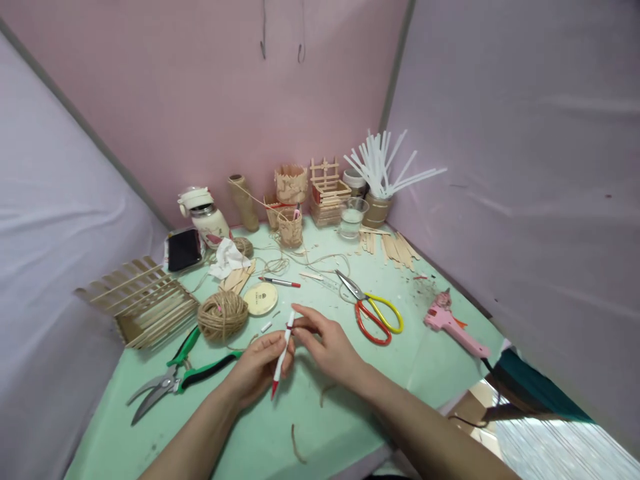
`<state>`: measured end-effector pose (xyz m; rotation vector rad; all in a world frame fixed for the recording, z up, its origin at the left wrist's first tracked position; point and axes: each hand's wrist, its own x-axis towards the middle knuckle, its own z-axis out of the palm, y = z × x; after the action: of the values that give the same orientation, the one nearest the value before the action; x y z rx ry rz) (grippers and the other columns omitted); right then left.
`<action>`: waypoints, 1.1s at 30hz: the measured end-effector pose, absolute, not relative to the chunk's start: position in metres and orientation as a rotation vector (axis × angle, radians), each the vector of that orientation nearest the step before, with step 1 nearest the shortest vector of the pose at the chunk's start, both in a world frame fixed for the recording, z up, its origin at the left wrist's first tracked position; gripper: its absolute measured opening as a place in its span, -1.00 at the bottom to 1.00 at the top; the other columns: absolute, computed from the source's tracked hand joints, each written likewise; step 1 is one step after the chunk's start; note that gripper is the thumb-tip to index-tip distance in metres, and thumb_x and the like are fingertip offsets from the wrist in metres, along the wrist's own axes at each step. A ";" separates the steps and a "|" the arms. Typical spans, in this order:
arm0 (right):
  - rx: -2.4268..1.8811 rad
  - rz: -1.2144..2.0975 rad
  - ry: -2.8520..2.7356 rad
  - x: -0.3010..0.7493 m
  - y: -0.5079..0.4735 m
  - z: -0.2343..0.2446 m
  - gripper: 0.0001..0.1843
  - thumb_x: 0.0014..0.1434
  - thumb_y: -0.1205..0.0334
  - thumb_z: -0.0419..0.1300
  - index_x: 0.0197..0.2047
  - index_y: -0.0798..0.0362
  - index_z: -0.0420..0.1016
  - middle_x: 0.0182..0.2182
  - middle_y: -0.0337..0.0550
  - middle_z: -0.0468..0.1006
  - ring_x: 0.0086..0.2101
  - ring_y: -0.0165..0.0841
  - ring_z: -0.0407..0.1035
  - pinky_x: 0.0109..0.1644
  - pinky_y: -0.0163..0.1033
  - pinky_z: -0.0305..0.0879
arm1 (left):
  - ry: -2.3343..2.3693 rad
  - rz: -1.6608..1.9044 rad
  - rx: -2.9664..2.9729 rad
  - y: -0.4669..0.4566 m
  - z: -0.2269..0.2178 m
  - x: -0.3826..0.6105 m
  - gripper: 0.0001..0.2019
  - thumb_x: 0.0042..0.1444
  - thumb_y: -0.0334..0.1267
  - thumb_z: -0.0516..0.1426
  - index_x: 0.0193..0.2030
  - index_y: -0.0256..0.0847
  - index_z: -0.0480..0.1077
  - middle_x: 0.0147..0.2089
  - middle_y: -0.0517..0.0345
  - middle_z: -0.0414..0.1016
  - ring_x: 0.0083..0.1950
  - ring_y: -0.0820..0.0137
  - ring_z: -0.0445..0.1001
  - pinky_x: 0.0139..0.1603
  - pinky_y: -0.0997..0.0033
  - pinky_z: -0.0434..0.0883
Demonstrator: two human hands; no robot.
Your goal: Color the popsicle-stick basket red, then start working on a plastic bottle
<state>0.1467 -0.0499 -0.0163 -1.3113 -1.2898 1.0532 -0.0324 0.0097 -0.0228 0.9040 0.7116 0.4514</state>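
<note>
Between the thumb and fingers of my left hand (263,367) is a slim white pen-like stick (283,353) with a red pointed tip and a dark red band near its upper end. It stands slanted, red tip down toward me. My right hand (325,340) closes its fingertips at the stick's upper end, by the band. Just beyond my hands lie a short white piece (267,327) and a round cream disc (261,299). A ball of twine (223,317) sits left of them, and green-handled pruning shears (173,377) lie beside my left hand.
Scissors (370,307) with red and yellow handles and a pink glue gun (455,327) lie to the right. Stick-built crate (150,310), flask (207,220) and phone (183,250) are left. At the back stand a water cup (353,217) and white sticks (377,160) in a jar.
</note>
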 end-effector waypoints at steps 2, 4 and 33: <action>-1.454 0.974 -1.456 0.169 -0.061 -0.012 -0.25 0.32 0.12 0.26 0.52 -0.08 0.21 0.18 0.05 0.67 0.00 -0.17 0.64 0.15 0.02 0.54 | 0.689 0.466 0.813 0.011 -0.023 -0.035 -0.47 -0.05 0.18 0.50 -0.37 -0.28 0.51 -0.61 0.22 0.33 -0.55 0.50 0.24 -0.48 0.49 0.14; -1.689 0.758 -1.620 0.200 -0.071 -0.009 -0.34 0.32 0.15 0.26 0.45 -0.05 0.31 0.15 0.10 0.66 0.00 -0.12 0.63 0.10 0.04 0.54 | 0.672 0.475 0.727 0.011 -0.025 -0.038 -0.49 -0.06 0.14 0.52 -0.35 -0.29 0.51 -0.59 0.20 0.36 -0.54 0.50 0.28 -0.48 0.50 0.15; -1.781 0.064 -1.943 0.279 -0.021 0.003 -0.86 0.33 0.31 0.16 -0.08 0.01 0.53 -0.14 0.09 0.65 -0.15 -0.13 0.53 -0.08 -0.09 0.41 | 0.675 0.506 0.410 0.011 -0.038 -0.042 -0.57 -0.05 -0.06 0.56 -0.30 -0.27 0.51 -0.38 0.14 0.44 -0.38 0.50 0.37 -0.33 0.51 0.29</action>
<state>0.2790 -0.0207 0.0030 -1.7806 -1.9429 0.0641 -0.0422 0.0106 -0.0382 0.4095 0.6747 0.5055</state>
